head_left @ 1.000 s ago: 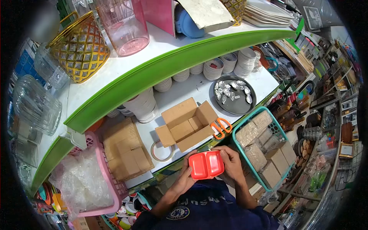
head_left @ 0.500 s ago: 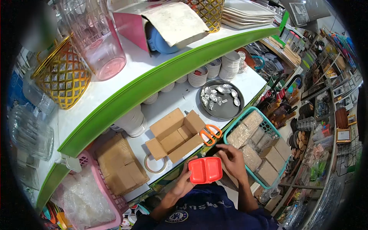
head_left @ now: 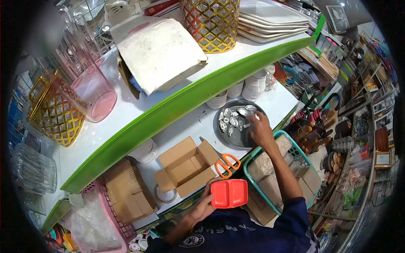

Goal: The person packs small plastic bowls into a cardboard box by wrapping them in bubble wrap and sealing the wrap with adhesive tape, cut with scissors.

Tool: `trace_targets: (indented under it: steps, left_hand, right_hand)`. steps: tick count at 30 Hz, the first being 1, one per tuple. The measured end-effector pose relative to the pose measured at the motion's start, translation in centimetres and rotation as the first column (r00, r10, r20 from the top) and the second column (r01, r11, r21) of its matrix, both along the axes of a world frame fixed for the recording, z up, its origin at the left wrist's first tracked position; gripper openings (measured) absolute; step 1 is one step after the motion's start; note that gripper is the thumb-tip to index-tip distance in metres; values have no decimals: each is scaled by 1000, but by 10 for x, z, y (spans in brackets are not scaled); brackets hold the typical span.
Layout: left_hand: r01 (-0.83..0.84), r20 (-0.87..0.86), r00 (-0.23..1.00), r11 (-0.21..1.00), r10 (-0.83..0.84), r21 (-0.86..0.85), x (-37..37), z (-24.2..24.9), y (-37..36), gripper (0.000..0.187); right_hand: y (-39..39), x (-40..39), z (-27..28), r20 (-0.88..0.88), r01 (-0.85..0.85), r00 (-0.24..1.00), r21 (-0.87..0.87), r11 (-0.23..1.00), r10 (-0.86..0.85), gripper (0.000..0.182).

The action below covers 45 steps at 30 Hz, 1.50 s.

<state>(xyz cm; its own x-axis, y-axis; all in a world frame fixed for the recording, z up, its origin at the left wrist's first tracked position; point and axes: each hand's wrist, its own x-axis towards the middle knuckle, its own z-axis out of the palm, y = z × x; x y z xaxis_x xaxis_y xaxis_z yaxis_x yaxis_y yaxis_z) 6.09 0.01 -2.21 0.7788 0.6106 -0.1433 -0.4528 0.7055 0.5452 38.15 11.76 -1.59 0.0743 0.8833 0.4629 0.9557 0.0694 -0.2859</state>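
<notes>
My left hand [head_left: 203, 205] grips the left edge of a red two-compartment tray [head_left: 229, 194] in front of my chest. On the white shelf, my right hand [head_left: 261, 131] reaches into a round dark pan [head_left: 239, 138], at its right side. Small silver fluted moulds [head_left: 228, 120] lie in the pan, mostly left of my fingers. The fingertips of my right hand look bent together near the moulds; whether they hold one is too small to tell. An open cardboard box [head_left: 188, 167] and orange-handled scissors [head_left: 228, 165] lie between the pan and the tray.
A teal basket [head_left: 249, 179] with wrapped packages stands at the right of the shelf. A pink basket [head_left: 110, 215] holds clear plastic at lower left, beside flattened cardboard [head_left: 128, 189]. The green-edged upper shelf [head_left: 168, 103] overhangs the work surface. Stacked white cups [head_left: 254, 86] stand behind the pan.
My right hand has moved up and away from beside the red tray into the pan. The tray stays in my left hand, slightly further right. The view has shifted a little.
</notes>
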Motion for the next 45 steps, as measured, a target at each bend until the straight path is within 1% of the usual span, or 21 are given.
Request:
trace_targets:
  steps: [3,4,5,7,8,9,11,12,13,15,17,19,23,26,28,31,35,37,41,43,45]
  left_hand:
    - [-18,0,1000,1000,18,12,13,-3,3,63]
    - [6,7,1000,1000,-6,19,17,-2,4,64]
    - [30,13,999,999,-30,27,22,-1,4,65]
    - [29,0,1000,1000,-29,0,30,-1,4,67]
    - [43,-12,999,999,-43,12,33,-1,5,68]
    - [57,-24,998,998,-56,23,37,-1,6,69]
    - [59,-22,998,998,-59,9,43,-4,8,70]
    - [60,-19,998,998,-60,6,46,-6,9,69]
    - [60,-16,998,998,-60,4,50,-7,10,69]
    - [41,-22,999,999,-41,-5,56,-8,11,68]
    - [25,-27,999,1000,-25,-14,63,-9,12,67]
    - [-15,-30,999,1000,15,9,69,-9,15,67]
    - [-32,-13,999,999,32,-25,72,-10,21,59]
    - [-51,-26,998,999,51,-9,74,-16,24,56]
    - [-72,-61,996,997,71,-13,74,-17,26,57]
    - [-46,-32,998,999,45,-20,74,-15,32,56]
    - [-13,-37,999,1000,13,-20,70,-11,37,55]
    - [-5,-41,999,1000,5,-11,67,-11,37,55]
    - [-45,-63,997,999,44,-27,67,-14,37,54]
    - [-55,-68,996,997,52,-48,67,-12,36,54]
    - [-11,7,1000,998,11,-60,68,-5,36,53]
  right_hand:
    - [34,16,-13,12,23,1000,20,1000,-23,43]
    - [42,17,-18,78,42,996,7,999,-43,41]
    - [45,20,-21,78,38,996,8,999,-38,41]
    - [47,20,-18,108,2,994,-102,995,9,37]
    - [50,25,-29,156,-17,988,-40,999,23,26]
    - [48,24,-25,156,-20,987,-39,999,26,26]
    - [38,19,-10,3,-71,997,-173,982,73,18]
    - [34,21,-11,0,-120,993,-80,990,120,20]
    - [29,19,-5,0,-121,993,-81,989,121,20]
    - [18,16,9,-261,-99,965,-259,961,29,26]
    - [13,23,8,-246,-138,967,-291,947,65,30]
    - [7,26,5,-316,-158,945,-207,965,86,28]
    - [-3,32,7,-316,-169,942,-146,975,116,25]
    - [-10,33,11,-299,-139,951,-180,974,81,25]
    - [-15,32,18,-455,-154,890,-273,950,14,23]
    - [-21,31,18,-376,-128,926,-247,960,27,22]
    - [-25,29,13,-369,-102,929,-273,957,-6,21]
    - [-28,23,22,-407,-128,913,-356,926,-29,20]
    - [-49,5,49,-483,-185,875,-285,940,26,17]
    - [-61,-5,65,-429,-329,861,-59,942,274,24]
    - [-70,-11,76,-375,-370,866,-39,928,329,30]
